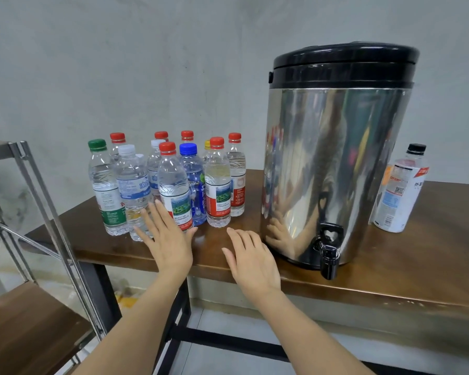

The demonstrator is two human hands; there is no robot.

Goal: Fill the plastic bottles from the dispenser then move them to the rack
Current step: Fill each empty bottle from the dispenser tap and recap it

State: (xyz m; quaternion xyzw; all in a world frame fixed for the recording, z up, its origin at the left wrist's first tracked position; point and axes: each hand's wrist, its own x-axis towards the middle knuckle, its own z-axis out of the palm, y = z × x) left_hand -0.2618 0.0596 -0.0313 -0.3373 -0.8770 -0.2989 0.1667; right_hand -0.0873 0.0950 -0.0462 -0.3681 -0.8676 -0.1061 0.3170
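This looks like the very start of the task: nothing is held. The left hand [168, 239] is flat, palm down, fingers straight and slightly spread. Its fingertips lie in front of the lower parts of the nearest bottles, and I cannot tell whether they touch them. The right hand [251, 259] is flat and empty too, fingers loosely together, over the front of the surface [390, 266]; whether it rests there or hovers I cannot tell.

The plastic bottles [173, 190] stand upright in a tight cluster at twelve o'clock from the left hand, every one capped. How much each one holds is hard to read through the clear plastic. The dispenser [336, 163], steel with a black lid, stands at two o'clock from the right hand, and its tap [329, 250] overhangs the front edge of the surface. The rack [25, 328] is at eight o'clock from the left hand, apart from the surface.

The next move, as I judge it, is to grip one front bottle, lift it out without knocking its neighbours over, and unscrew the cap. Then its mouth goes under the tap, below the edge of the surface.
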